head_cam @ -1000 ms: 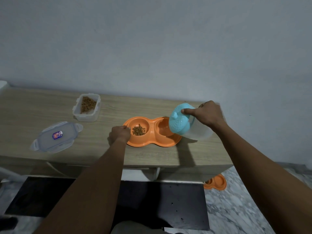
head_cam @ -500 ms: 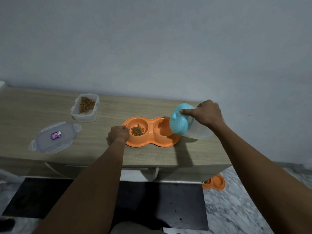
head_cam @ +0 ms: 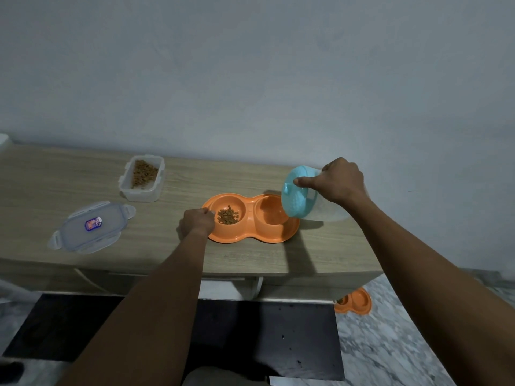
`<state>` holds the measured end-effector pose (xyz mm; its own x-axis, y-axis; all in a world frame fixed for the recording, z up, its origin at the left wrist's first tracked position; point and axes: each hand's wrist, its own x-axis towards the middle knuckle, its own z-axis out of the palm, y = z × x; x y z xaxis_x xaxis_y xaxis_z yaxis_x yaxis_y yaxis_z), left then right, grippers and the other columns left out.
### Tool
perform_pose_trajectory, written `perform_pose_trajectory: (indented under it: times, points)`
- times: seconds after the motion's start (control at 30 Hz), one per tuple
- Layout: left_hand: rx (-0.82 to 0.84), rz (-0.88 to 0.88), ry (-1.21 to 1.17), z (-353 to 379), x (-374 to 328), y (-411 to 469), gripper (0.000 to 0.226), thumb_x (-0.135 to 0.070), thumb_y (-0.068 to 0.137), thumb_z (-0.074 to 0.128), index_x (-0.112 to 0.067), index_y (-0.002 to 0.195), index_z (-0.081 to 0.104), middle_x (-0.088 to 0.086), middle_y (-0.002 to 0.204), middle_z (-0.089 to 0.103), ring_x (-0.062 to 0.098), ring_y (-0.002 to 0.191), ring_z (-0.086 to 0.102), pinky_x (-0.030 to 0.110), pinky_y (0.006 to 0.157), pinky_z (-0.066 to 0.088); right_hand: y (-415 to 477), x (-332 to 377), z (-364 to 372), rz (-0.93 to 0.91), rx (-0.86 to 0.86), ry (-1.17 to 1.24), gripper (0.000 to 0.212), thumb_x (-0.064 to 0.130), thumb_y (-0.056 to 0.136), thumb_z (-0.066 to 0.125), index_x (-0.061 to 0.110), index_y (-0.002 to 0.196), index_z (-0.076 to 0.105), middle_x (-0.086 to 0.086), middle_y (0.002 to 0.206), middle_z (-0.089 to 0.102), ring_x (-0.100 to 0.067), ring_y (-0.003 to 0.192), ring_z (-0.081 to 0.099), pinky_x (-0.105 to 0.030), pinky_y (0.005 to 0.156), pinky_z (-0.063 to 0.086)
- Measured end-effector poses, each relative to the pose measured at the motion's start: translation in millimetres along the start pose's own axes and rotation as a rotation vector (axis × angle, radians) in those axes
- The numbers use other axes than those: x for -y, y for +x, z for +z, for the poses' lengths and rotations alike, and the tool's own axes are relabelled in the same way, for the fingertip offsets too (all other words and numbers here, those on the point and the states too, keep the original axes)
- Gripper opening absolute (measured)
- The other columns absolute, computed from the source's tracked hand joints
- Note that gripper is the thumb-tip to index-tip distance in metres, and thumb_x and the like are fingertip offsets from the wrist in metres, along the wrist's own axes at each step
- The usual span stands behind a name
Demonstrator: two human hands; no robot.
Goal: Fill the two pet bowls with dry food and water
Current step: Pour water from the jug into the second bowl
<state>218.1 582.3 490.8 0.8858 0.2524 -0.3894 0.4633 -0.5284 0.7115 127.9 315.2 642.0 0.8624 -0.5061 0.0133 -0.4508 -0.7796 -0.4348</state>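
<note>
I see orange double bowl (head_cam: pixel 250 238) flat on counter (head_cam: pixel 55 185), kibble (head_cam: pixel 228 216) in left well; blue-lidded jug (head_cam: pixel 295 201) tilted over right well.

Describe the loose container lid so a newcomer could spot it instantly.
Start at the long wooden tabletop against the grey wall. On its left front part, nearer the camera than the open clear plastic box of brown kibble, lies a flat translucent rectangular lid. It alone carries a small blue sticker.

The jug (head_cam: pixel 296 196) covers part of the right bowl (head_cam: pixel 269 211).
</note>
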Motion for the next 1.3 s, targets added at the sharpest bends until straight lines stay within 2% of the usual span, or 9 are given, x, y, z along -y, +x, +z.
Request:
perform_pose_trajectory:
  times: [0.1, 0.23, 0.37, 0.5, 0.7, 1.2, 1.3]
  points:
    - [-0.002, -0.004, -0.001, -1, -1, 0, 0.036, -0.037, 0.089, 0.067, -0.019, 0.12, 0.071, 0.013, 0.122, 0.069, 0.036, 0.115, 0.06, 0.042, 0.102, 0.048, -2, 4, -2, -0.021, 0.006, -0.028, 0.061, 0.071, 0.066, 0.079, 0.015, 0.059, 0.055, 0.001, 0.059, 0.054, -0.02, 0.067, 0.055, -0.035, 0.061, 0.039]
    - [-0.001, -0.013, -0.007, -1, -1, -1, 0.036, -0.038, 0.088, 0.067, -0.02, 0.119, 0.071, 0.013, 0.12, 0.07, 0.036, 0.114, 0.061, 0.042, 0.1, 0.049, -2, 7, -2, -0.047, -0.001, -0.071, 0.062, 0.073, 0.065, 0.078, 0.016, 0.059, 0.052, 0.001, 0.059, 0.053, -0.022, 0.07, 0.056, -0.039, 0.067, 0.043]
    - [-0.002, -0.013, -0.021, -1, -2, -2, 0.036, -0.037, 0.088, 0.067, -0.02, 0.12, 0.071, 0.013, 0.121, 0.07, 0.036, 0.115, 0.061, 0.042, 0.101, 0.049, -3, 12, -3, -0.059, -0.013, -0.108, 0.062, 0.075, 0.064, 0.077, 0.017, 0.066, 0.054, -0.002, 0.075, 0.066, -0.024, 0.08, 0.062, -0.045, 0.08, 0.053]
    - [-0.008, -0.013, -0.022, -2, -4, -5, 0.037, -0.036, 0.089, 0.067, -0.02, 0.123, 0.069, 0.012, 0.123, 0.069, 0.035, 0.114, 0.062, 0.038, 0.096, 0.05, -4, 16, -4, -0.07, -0.026, -0.133, 0.063, 0.075, 0.066, 0.076, 0.015, 0.078, 0.06, -0.003, 0.083, 0.068, -0.024, 0.085, 0.063, -0.049, 0.086, 0.054]
    - [-0.001, -0.008, -0.017, -3, -4, -6, 0.038, -0.037, 0.089, 0.067, -0.021, 0.123, 0.069, 0.011, 0.122, 0.07, 0.035, 0.113, 0.062, 0.04, 0.098, 0.051, -3, 20, -7, -0.079, -0.03, -0.143, 0.073, 0.075, 0.067, 0.075, 0.009, 0.096, 0.071, -0.003, 0.088, 0.068, -0.025, 0.089, 0.064, -0.049, 0.088, 0.053]
    - [-0.011, -0.006, -0.011, -3, -2, -6, 0.036, -0.038, 0.089, 0.067, -0.021, 0.12, 0.071, 0.012, 0.121, 0.07, 0.035, 0.113, 0.062, 0.043, 0.101, 0.049, 0, 20, -2, -0.089, -0.048, -0.165, 0.078, 0.077, 0.067, 0.075, 0.007, 0.103, 0.072, -0.003, 0.093, 0.071, -0.022, 0.086, 0.061, -0.045, 0.084, 0.053]
    - [-0.009, -0.009, -0.009, -3, -3, -6, 0.036, -0.038, 0.089, 0.067, -0.022, 0.121, 0.071, 0.011, 0.122, 0.07, 0.035, 0.113, 0.062, 0.042, 0.1, 0.049, 0, 20, -3, -0.086, -0.048, -0.155, 0.077, 0.077, 0.066, 0.075, 0.008, 0.1, 0.072, 0.0, 0.087, 0.066, -0.022, 0.085, 0.061, -0.045, 0.082, 0.052]
